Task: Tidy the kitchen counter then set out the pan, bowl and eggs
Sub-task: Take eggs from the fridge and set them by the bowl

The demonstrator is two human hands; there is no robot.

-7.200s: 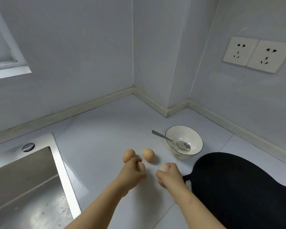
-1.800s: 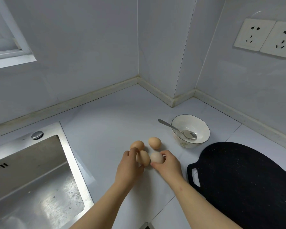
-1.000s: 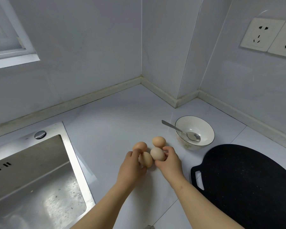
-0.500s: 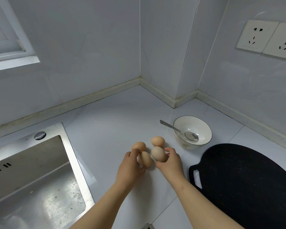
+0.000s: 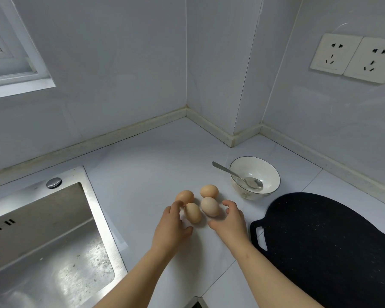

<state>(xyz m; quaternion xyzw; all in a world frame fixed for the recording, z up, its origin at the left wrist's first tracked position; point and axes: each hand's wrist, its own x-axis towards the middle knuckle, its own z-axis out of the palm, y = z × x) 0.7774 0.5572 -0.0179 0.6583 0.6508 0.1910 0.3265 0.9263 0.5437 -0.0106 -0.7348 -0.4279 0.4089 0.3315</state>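
Several brown eggs lie bunched together on the white counter (image 5: pixel 142 174): a pale egg (image 5: pixel 209 206), a tan egg (image 5: pixel 193 212), and two behind them (image 5: pixel 185 196) (image 5: pixel 209 191). My left hand (image 5: pixel 171 227) sits just left of the tan egg, fingers relaxed, one fingertip by the back left egg. My right hand (image 5: pixel 230 221) cups loosely beside the pale egg with a small gap, holding nothing. A white bowl (image 5: pixel 269 174) with a metal spoon (image 5: pixel 242 180) in it stands right of the eggs. The black speckled flat pan (image 5: pixel 320 245) lies at the right.
A steel sink (image 5: pixel 42 241) takes up the left, its rim close to my left forearm. Walls meet in a corner behind the counter, with a jutting pillar behind the bowl. Two wall sockets (image 5: pixel 351 57) are at upper right, and a window frame (image 5: pixel 13 81) at upper left.
Both hands have let go of the two front eggs and eased back a little. The eggs now lie together on the counter.
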